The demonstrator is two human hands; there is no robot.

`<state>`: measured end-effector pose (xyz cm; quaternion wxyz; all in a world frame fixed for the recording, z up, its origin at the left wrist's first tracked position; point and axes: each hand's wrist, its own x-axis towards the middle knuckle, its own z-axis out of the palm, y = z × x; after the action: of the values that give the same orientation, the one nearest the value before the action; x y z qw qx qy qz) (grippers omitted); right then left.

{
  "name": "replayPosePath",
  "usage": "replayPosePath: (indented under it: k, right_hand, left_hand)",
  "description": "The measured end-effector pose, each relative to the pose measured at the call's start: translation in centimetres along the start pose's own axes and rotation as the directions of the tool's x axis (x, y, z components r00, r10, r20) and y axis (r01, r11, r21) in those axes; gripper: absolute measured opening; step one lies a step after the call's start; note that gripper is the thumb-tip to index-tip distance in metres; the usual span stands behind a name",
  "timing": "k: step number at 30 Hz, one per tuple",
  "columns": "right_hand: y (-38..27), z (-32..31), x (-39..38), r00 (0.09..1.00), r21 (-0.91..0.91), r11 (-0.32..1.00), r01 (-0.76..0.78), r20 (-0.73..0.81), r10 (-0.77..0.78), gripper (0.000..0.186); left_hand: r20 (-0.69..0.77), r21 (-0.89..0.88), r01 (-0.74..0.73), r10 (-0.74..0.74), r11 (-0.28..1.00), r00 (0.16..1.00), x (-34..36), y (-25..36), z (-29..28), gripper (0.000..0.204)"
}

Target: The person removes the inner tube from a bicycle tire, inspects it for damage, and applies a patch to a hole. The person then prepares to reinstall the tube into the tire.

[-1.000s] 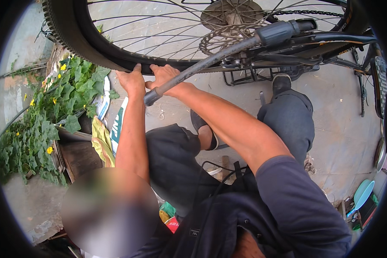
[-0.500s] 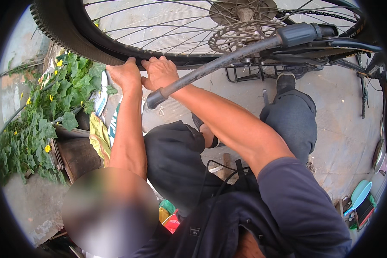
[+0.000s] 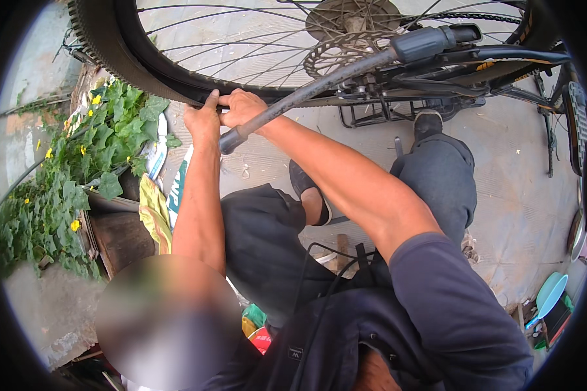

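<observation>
- Tire (image 3: 107, 51): on the bike wheel (image 3: 354, 19), upper part of view, near edge at my hands.
- My left hand (image 3: 203, 122): half-closed, has hold of tire edge, thumb on top, other fingertips hidden.
- My right hand (image 3: 244, 111): just beside left, fingers curled over same edge, gripping it.
- Grey rod (image 3: 332, 79): slants across in front of my right wrist.
- Yellow-flowered plant (image 3: 111, 130): left of hands.

Left of centre, bold white capitals stand out on the green part of a sack (image 3: 179, 186)! Down at the bottom, a pale emblem sits on the label (image 3: 295, 352) of the dark shirt (image 3: 352, 316), and here come whitish characters on a red package (image 3: 261, 340) to its left, too small to make out.
</observation>
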<state>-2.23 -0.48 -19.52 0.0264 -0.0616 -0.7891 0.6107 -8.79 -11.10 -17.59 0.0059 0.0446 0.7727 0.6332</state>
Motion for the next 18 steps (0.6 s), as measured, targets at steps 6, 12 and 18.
replayPosePath:
  k: [6, 12, 18]
  right_hand:
    - [-0.3, 1.1, 0.3, 0.996, -0.072, 0.997, 0.022, -0.088, -0.028, 0.047]
    - [0.1, 1.8, -0.3, 0.986, -0.137, 0.988, 0.075, -0.135, -0.094, 0.051]
    - [-0.6, 2.3, -0.1, 0.978, -0.237, 0.971, 0.021, -0.195, -0.069, 0.044]
  left_hand:
    - [0.101, 0.071, -0.077, 0.07, 0.994, 0.992, 0.3, 0.3, -0.9, 0.03]
    - [0.06, 0.363, -0.157, 0.145, 0.918, 0.988, 0.8, 0.2, -1.5, 0.027]
    - [-0.078, 0.517, -0.187, 0.263, 0.835, 0.962, 0.0, 1.1, -0.2, 0.026]
